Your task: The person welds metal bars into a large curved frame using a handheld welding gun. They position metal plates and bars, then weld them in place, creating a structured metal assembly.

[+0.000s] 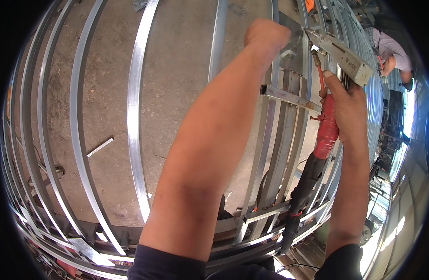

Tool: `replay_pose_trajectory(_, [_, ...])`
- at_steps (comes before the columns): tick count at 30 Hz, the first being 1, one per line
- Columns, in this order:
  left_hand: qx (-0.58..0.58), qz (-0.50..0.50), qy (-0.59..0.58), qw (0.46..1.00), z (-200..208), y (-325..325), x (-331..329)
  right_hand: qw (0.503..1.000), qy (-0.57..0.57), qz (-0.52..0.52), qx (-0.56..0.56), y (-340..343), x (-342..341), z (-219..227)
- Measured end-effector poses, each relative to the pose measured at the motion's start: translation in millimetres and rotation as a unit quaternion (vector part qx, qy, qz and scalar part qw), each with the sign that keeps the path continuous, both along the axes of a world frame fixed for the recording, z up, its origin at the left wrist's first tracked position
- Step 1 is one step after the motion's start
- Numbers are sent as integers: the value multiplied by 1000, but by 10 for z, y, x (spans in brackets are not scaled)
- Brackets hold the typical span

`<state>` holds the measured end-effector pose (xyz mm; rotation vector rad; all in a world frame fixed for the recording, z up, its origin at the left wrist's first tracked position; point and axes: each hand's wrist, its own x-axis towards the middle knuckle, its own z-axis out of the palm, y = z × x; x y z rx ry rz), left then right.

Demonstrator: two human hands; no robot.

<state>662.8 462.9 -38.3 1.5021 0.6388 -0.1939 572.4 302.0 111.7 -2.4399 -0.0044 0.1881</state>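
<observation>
My right hand (351, 107) is closed round the grip of a grey, boxy welding gun (346, 55). Its narrow nozzle points up and left at an upright metal bar. From the grip a thick cable wrapped in red tape (327, 128) runs down, changing to a black sleeve (304, 179). Farther left, my left hand (266, 35) is closed in a fist among the bars, beside a flat metal plate (290, 28). The fist hides whatever it may hold. Below it a short square tube (289, 96) juts crosswise, its open end facing left.
Long shiny metal bars (136, 93) form a frame on both sides of my arms, above a dirty concrete floor (177, 60). A white strip (100, 146) lies on the floor. At the far right another person (393, 51) bends over the bars. Crosswise rails (251, 228) run near me.
</observation>
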Motion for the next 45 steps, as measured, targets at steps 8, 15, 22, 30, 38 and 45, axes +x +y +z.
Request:
replay_pose_trajectory(8, [14,2,-8,1000,69,-14,-33,999,-19,2,-35,69,-29,-45])
replay_pose_trajectory(15, [-58,22,-8,998,-132,-46,90,999,-48,-3,-25,89,-91,-53])
replay_pose_trajectory(22, [-56,6,-14,998,-148,-71,124,998,-59,0,-2,77,-91,-99])
replay_pose_trajectory(30, [-38,0,-6,999,-64,-54,56,999,-42,-8,-22,34,-67,-98])
replay_pose_trajectory(38, [-62,26,-10,998,-50,-58,58,999,-30,-2,-23,28,-58,-98])
replay_pose_trajectory(45, [-57,33,-8,998,-41,-53,39,998,-50,13,-29,88,-73,-152])
